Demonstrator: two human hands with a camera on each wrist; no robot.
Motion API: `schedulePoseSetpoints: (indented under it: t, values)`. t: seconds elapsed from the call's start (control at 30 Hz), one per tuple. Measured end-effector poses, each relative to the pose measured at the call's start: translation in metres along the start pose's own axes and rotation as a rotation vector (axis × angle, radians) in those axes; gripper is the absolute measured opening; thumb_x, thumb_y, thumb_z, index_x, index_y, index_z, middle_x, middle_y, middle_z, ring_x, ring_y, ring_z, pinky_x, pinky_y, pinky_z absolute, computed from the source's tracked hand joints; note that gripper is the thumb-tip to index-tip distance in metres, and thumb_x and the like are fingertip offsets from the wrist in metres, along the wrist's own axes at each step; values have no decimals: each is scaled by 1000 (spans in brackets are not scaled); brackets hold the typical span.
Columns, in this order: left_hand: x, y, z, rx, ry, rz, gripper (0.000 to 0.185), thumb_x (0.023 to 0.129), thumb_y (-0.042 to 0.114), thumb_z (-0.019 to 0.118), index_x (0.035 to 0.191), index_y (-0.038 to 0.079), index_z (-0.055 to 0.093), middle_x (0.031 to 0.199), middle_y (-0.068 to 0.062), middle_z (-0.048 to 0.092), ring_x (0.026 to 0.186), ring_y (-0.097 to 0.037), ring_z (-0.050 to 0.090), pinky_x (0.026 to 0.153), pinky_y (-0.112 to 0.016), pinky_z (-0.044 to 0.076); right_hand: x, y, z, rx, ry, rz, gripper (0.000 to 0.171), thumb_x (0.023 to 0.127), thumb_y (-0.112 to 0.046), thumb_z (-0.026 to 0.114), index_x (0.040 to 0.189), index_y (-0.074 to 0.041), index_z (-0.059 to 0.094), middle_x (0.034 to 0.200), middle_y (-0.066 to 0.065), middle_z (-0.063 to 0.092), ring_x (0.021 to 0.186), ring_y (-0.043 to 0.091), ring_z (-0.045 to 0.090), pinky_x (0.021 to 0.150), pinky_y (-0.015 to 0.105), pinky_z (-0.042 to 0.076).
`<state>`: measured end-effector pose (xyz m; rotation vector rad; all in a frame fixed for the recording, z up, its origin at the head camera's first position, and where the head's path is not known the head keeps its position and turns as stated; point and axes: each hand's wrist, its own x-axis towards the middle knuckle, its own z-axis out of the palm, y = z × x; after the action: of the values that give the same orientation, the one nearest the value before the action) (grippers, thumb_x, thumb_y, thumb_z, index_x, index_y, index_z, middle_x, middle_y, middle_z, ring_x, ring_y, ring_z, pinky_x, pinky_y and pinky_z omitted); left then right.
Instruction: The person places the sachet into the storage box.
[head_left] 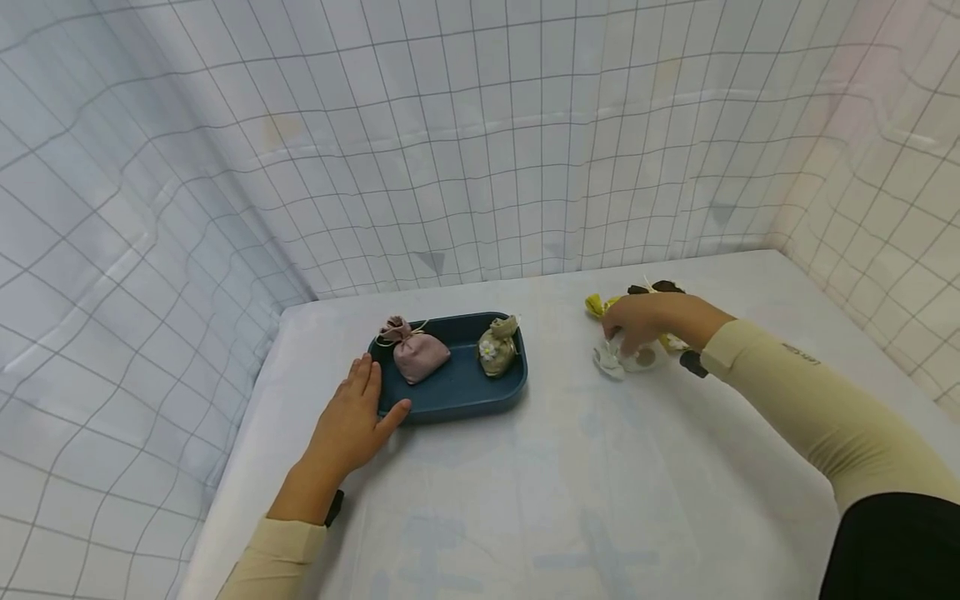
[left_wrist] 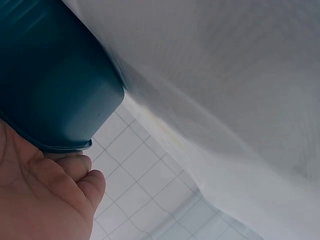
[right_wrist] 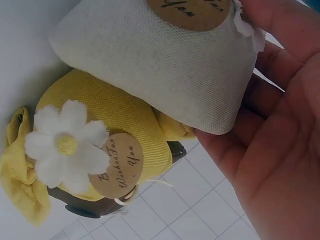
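A dark blue tray [head_left: 457, 392] lies on the white table and holds a pink sachet [head_left: 417, 352] and an olive sachet [head_left: 497, 347] with a small flower. My left hand [head_left: 358, 410] rests flat against the tray's near left corner [left_wrist: 55, 85], fingers straight; its fingers [left_wrist: 75, 170] touch the tray's rim. My right hand [head_left: 636, 329] reaches to a small heap of sachets at the right and grips a white sachet [head_left: 626, 358] [right_wrist: 160, 70] with a round brown tag. Behind it lie a yellow sachet [head_left: 597, 304] [right_wrist: 105, 125] with a white flower and a dark brown sachet [head_left: 662, 287].
A white checked cloth hangs as walls [head_left: 480, 150] at the back and on both sides. The table [head_left: 570, 492] runs bare toward me in front of the tray. Its left edge [head_left: 240, 450] is close to my left arm.
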<state>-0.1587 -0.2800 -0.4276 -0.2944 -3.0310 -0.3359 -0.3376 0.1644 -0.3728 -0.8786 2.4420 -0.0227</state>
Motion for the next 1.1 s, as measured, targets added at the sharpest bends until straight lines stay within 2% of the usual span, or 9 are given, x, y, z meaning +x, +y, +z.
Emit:
schedulePoseSetpoints:
  t: [0.17,0.33,0.83,1.1]
  values:
    - [0,1,-1,-3,-3,-4,90,101,57,45,152,-14,21,159,-30,15,148,-43,11,116,-57,18,-4,3,3,34,15,11,30,87,-13,75,116,-6,70,108,3,65,98,20,58,89,41,52]
    - [1,1,0,-3,-1,-4,91,101,58,45,152,-13,21,160,-30,15,148,-43,10,116,-57,18,-9,3,7,74,66,11,30,87,-11,75,115,-3,69,105,3,65,97,21,58,89,44,51]
    - [-1,2,-3,-4,1,-5,91,101,57,46,152,-14,21,159,-30,15,148,-44,12,116,-58,19,-24,7,16,114,185,-69,19,87,-10,75,104,-6,69,97,0,64,90,18,57,84,40,51]
    - [0,1,0,-3,10,-4,90,101,58,46,152,-13,22,160,-30,16,148,-43,12,116,-57,19,-23,9,18,150,278,-122,23,87,-15,76,107,-6,71,103,0,66,100,20,60,92,44,49]
